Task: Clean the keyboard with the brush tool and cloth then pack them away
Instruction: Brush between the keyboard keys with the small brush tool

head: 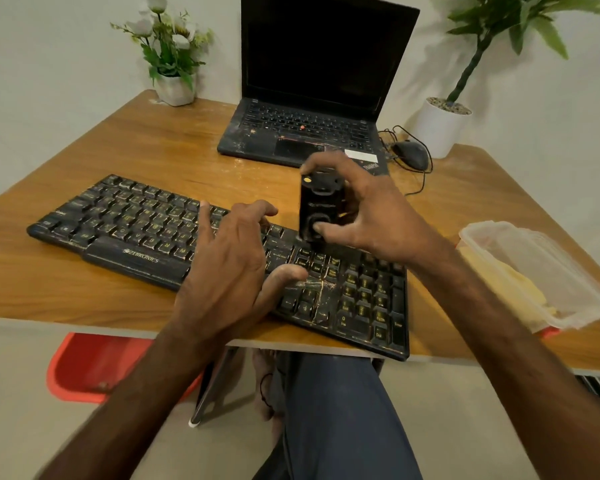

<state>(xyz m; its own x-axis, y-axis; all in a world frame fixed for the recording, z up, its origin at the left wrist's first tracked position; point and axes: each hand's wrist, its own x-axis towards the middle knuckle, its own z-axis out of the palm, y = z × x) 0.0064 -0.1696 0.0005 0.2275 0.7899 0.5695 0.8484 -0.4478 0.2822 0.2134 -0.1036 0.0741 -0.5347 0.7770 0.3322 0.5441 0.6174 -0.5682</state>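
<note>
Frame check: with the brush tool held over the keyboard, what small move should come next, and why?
Probably sweep the brush tool toward the pale streaks by the arrow keys. The right hand grips it upright over the navigation keys, the left hand rests spread on the keyboard, seemingly steadying it, and that grime lies just nearer the person.

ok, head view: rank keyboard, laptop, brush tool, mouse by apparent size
1-2. keyboard and laptop: too close to rank; the keyboard sits nearer the camera.
3. brush tool, partly covered by the right hand.
4. mouse, farther back.
</note>
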